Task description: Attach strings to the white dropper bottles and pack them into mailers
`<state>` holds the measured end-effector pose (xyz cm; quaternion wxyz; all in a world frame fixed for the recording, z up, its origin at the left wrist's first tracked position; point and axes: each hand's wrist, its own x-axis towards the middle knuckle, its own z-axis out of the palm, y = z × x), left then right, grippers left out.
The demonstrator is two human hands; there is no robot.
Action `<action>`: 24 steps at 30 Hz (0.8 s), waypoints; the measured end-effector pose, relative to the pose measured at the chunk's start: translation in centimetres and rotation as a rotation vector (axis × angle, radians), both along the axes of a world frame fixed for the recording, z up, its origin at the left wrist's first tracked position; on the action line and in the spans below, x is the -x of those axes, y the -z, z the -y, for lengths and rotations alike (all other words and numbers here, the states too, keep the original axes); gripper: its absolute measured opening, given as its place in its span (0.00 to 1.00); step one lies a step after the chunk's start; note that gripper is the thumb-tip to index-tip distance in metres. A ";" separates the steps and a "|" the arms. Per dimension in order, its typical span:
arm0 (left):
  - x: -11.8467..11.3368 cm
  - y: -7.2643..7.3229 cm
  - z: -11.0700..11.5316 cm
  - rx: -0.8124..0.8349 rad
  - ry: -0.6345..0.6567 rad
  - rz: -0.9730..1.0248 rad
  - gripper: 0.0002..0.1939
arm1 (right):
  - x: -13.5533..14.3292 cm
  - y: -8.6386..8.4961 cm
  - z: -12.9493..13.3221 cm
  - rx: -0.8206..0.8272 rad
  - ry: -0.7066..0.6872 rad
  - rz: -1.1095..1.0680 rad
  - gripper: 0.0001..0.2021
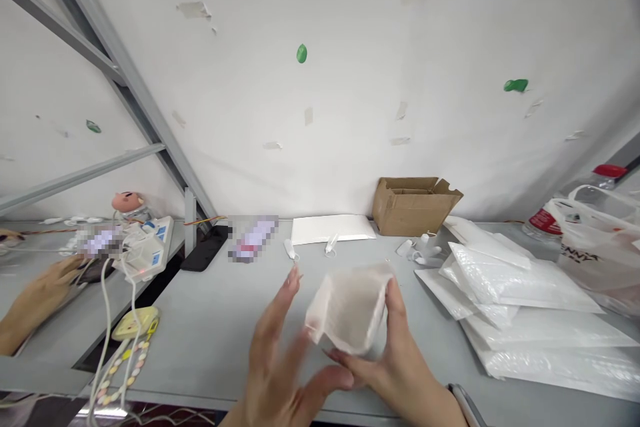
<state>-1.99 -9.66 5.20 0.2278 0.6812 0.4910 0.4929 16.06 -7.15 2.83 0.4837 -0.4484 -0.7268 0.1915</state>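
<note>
Over the front middle of the desk, my right hand (395, 354) grips a white bubble mailer (353, 307) by its right side and lower edge. The mailer's mouth gapes toward me, and its bubbled lining shows. My left hand (285, 354) is beside it on the left, fingers spread and partly blurred; whether a fingertip touches the mailer's edge, I cannot tell. Beyond the hands lie two small white looped devices (290, 250), one in front of a flat white mailer (333, 229). Several similar white pieces (423, 252) sit in front of the cardboard box (415, 207).
A stack of white bubble mailers (530, 294) is at right, beside a plastic bag (590, 247) and a bottle (545, 220). Phones (206, 248), a power strip (150, 254), cables and a beaded strap (123, 374) occupy the left. Another person's hand (45, 294) rests far left.
</note>
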 end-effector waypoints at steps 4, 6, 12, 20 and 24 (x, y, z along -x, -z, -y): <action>-0.5 1.0 -2.4 0.245 0.079 0.193 0.44 | -0.6 -0.2 -1.0 0.212 -0.048 -0.036 0.48; -1.0 2.0 -3.4 0.455 0.140 0.311 0.36 | -0.9 -0.3 -1.9 0.378 -0.111 -0.135 0.33; -3.0 5.0 -4.1 0.907 0.454 0.546 0.28 | -0.6 -0.1 -3.6 0.583 -0.038 -0.567 0.13; -3.1 4.0 -4.1 0.912 0.254 0.580 0.28 | 0.2 0.1 -3.3 0.732 -0.127 -0.592 0.18; -3.3 3.8 -4.1 0.920 0.258 0.432 0.27 | 0.2 0.0 -3.3 0.945 -0.195 -0.602 0.19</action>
